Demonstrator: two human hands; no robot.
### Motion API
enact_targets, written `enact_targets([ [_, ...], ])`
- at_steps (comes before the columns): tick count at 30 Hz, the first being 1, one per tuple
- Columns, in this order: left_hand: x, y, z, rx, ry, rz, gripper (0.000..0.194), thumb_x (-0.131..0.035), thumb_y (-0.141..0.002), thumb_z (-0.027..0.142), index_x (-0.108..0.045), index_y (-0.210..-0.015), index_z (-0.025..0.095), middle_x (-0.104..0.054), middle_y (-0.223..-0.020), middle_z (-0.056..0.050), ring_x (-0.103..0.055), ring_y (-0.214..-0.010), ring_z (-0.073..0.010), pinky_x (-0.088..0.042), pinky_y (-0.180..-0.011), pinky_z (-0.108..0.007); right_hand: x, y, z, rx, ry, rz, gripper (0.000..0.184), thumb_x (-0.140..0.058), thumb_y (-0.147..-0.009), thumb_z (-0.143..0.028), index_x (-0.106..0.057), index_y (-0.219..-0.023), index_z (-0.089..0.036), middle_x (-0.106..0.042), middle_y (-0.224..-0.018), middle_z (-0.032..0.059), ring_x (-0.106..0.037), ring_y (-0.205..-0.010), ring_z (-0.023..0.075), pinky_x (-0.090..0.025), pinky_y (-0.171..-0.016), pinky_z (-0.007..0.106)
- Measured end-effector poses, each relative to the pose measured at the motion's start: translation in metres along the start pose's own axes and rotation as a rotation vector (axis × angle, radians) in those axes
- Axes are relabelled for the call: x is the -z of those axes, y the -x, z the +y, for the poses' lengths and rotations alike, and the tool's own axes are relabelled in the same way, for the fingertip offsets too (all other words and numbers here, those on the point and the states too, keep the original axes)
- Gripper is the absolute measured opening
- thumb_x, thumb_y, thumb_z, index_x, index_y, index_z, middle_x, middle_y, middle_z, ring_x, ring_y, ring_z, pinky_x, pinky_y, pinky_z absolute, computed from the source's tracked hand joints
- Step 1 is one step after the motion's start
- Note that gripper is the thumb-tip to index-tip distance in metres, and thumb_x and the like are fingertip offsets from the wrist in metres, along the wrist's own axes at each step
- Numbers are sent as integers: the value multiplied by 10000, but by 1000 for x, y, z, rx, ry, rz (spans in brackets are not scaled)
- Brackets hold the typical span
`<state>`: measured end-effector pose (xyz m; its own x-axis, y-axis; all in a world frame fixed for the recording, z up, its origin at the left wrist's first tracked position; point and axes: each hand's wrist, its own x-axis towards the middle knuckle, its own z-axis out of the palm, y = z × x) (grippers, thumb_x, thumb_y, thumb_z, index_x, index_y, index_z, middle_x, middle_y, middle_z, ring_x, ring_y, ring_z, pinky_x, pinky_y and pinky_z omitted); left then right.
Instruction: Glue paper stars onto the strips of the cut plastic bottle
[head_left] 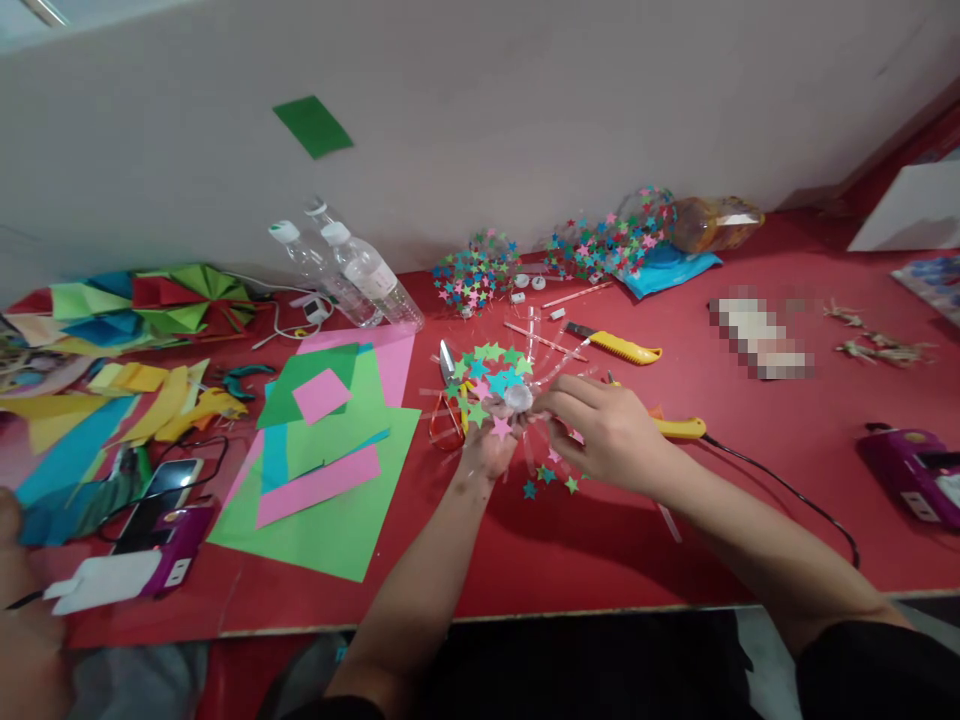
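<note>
A craft piece (499,385) made from a clear cut plastic bottle top, with splayed strips tipped by small coloured paper stars, sits over the red table. My left hand (491,447) holds it from underneath, fingers curled around its base. My right hand (604,430) reaches in from the right and pinches one of its strips near the white cap. A few loose paper stars (547,480) lie on the table just below both hands.
Scissors (448,400) lie left of the piece. A yellow utility knife (619,346) and a corded yellow-handled tool (679,427) lie to the right. Coloured paper sheets (330,470), water bottles (360,280), finished star pieces (600,245), purple devices (911,470) and another person's hand (19,600) surround.
</note>
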<state>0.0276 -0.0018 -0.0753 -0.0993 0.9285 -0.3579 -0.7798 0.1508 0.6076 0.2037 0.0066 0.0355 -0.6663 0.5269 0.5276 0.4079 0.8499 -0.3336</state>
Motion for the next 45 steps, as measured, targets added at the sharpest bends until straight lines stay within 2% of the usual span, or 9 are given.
enact_targets([
  [2, -2, 2, 1, -13, -18, -46, 154, -752, -700, 253, -634, -761, 175, -686, -805, -46, -653, -843, -205, -533, -774, -330, 5, 0, 0, -44, -84, 27, 185, -458, -867, -124, -618, -959, -140, -624, -845, 55, -563, -715, 129, -421, -613, 248],
  [5, -6, 5, 2, -49, -62, -120, 184, -772, -615, 235, -603, -669, 183, -678, -734, -29, -650, -749, -181, -532, -717, -302, 6, -1, 1, -147, -141, 93, 165, -487, -909, -196, -612, -1004, -145, -618, -804, 33, -547, -654, 97, -428, -602, 226],
  [10, -11, 10, 0, -13, -113, -118, 104, -718, -665, 207, -615, -658, 190, -664, -689, -23, -651, -739, -184, -532, -701, -302, -3, 0, 5, -280, -62, 148, 181, -532, -916, -323, -611, -938, -162, -592, -661, -13, -510, -540, 77, -374, -520, 218],
  [18, -10, 6, 0, -1, -72, -30, 120, -656, -715, 170, -570, -636, 198, -611, -609, 7, -636, -701, -159, -532, -715, -290, -5, 3, 4, -223, -161, 122, 80, -516, -879, -251, -560, -882, -185, -569, -656, -30, -512, -568, 70, -379, -549, 205],
  [21, -13, 6, 0, -3, -55, -17, 126, -640, -722, 180, -556, -629, 192, -614, -626, -11, -635, -691, -169, -530, -713, -313, -6, 2, 3, -295, -230, 112, 27, -516, -837, -210, -533, -849, -192, -558, -646, -41, -497, -539, 62, -369, -532, 197],
  [25, -18, 10, 3, -3, -46, -23, 103, -667, -689, 176, -565, -693, 189, -623, -663, -9, -588, -587, -133, -497, -603, -270, -8, 0, 2, -387, -309, 113, 14, -508, -818, -205, -495, -825, -205, -538, -618, -57, -466, -489, 52, -350, -502, 188],
  [32, -16, 11, 4, -9, -40, -40, 146, -679, -659, 183, -546, -717, 203, -588, -635, 13, -592, -636, -150, -499, -657, -295, -9, -1, 1, -311, -309, 99, 9, -503, -817, -208, -502, -822, -201, -522, -610, -59, -432, -485, 51, -334, -492, 185],
  [38, -20, 13, 6, -11, -61, -93, 212, -716, -591, 164, -511, -639, 194, -603, -633, 6, -585, -615, -144, -487, -627, -282, -6, 0, 4, -296, -270, 90, 195, -477, -852, -203, -594, -1007, -186, -561, -629, -54, -475, -494, 53, -360, -519, 194],
  [45, -26, 16, 9, -17, -101, -70, 173, -711, -603, 176, -541, -629, 185, -648, -662, -11, -583, -591, -128, -484, -611, -265, 3, 2, 3, -219, -227, 212, 141, -492, -861, -168, -593, -955, -197, -563, -622, -56, -474, -487, 50, -374, -503, 192],
])
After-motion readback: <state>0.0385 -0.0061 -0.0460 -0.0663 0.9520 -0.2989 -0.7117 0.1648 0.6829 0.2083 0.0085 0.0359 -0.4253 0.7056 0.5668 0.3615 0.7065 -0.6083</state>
